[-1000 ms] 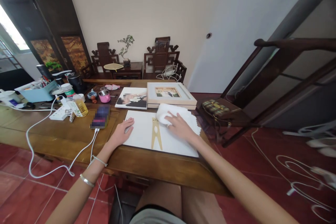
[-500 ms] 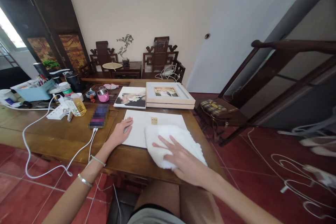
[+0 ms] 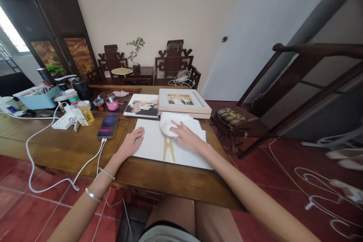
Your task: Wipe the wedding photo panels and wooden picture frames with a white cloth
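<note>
A white panel (image 3: 153, 146) with a gold stand shape (image 3: 168, 149) lies flat on the wooden table (image 3: 70, 140) in front of me. My left hand (image 3: 131, 143) rests open on the panel's left edge, fingers flat. My right hand (image 3: 185, 137) presses a white cloth (image 3: 181, 123) onto the far part of the panel, fingers spread over it. The cloth is bunched against a framed photo (image 3: 183, 102) lying just behind.
An unframed photo print (image 3: 142, 106) lies beside the frame. A phone (image 3: 107, 126) on a white cable, a power strip (image 3: 62, 122), bottles, a pink cup (image 3: 112, 103) and a blue bin (image 3: 39, 98) crowd the table's left. A dark wooden chair (image 3: 241, 121) stands on the right.
My right hand has pushed the cloth from the panel's near right corner back up to its far edge, uncovering the gold stand shape. My left hand has stayed put.
</note>
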`<state>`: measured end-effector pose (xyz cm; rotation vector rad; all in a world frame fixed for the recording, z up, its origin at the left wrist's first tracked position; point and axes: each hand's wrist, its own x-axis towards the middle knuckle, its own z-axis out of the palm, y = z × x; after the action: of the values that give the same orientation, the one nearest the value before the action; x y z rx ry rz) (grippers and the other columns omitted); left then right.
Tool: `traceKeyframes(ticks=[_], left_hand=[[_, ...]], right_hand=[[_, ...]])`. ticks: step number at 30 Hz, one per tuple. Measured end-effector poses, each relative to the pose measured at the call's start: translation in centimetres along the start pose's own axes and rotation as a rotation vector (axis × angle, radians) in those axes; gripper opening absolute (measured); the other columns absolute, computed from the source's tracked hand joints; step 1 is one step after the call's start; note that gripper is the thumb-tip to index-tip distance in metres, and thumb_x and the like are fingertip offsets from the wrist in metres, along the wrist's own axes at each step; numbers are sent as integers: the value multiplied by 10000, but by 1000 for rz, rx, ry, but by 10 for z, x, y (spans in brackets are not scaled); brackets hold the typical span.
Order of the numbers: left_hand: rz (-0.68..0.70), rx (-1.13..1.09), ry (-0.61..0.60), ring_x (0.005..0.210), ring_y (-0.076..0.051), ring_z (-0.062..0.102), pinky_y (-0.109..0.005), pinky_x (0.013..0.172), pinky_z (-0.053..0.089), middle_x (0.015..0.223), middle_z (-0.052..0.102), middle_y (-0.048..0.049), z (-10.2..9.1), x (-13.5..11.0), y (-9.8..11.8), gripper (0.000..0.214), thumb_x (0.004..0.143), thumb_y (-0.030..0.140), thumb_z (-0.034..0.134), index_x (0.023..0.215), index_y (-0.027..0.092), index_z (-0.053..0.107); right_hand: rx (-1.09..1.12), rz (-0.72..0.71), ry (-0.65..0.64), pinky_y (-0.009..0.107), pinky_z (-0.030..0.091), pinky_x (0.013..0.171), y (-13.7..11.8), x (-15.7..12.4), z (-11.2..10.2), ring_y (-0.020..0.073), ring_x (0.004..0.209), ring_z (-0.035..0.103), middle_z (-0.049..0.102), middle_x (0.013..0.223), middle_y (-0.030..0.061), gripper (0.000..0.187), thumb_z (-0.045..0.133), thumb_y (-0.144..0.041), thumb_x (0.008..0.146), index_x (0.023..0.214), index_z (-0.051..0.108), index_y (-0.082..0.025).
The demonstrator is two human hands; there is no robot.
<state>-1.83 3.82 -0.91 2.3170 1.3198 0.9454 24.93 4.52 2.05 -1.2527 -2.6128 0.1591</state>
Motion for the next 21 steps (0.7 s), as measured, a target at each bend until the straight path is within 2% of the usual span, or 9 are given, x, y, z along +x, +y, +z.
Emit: traceKeyframes(ticks=[4,7,10,13,16,21], left_hand=[[-3,-9,2,1222,-221,470,-428,1070,323,1252,556,-117,2,0,-2,358,843,279,453,1136,151,615],[-2,-24,-1,1227,-230,464,-442,1071,316,1254,554,-120,2,0,-4,360,843,285,451,1129,145,617],[-2,-14,-3,1230,-229,460,-440,1072,315,1261,552,-108,3,0,-5,356,841,286,454,1133,163,616],[-6,-13,1,1228,-230,462,-430,1075,314,1260,554,-102,3,0,-5,352,837,290,467,1130,168,620],[-10,-28,4,1224,-235,467,-434,1078,309,1252,559,-111,3,0,-3,354,837,296,474,1126,154,622],[7,-1,0,1220,-226,472,-428,1063,330,1259,550,-122,2,1,-1,366,848,294,457,1144,139,607]], right_hand=[[26,-87,-11,550,135,1088,-45,-40,0,275,1366,102,372,1415,113,465,390,28,629,1016,581,-146],[32,-173,-73,593,102,1078,-79,-68,-3,292,1368,65,350,1434,65,475,403,34,569,942,610,-174],[45,-240,-137,603,83,1076,-95,-81,-7,304,1366,72,338,1441,45,448,426,12,564,917,619,-185],[72,-227,-128,549,124,1093,-84,-70,-9,272,1365,124,368,1424,68,457,428,6,577,955,606,-179],[58,-139,-85,504,168,1093,-56,-41,-8,254,1352,192,437,1365,142,466,424,-10,624,1039,582,-150],[-50,-25,-14,531,213,1052,-17,9,-3,274,1334,244,507,1283,174,486,411,-23,670,1123,551,-129]])
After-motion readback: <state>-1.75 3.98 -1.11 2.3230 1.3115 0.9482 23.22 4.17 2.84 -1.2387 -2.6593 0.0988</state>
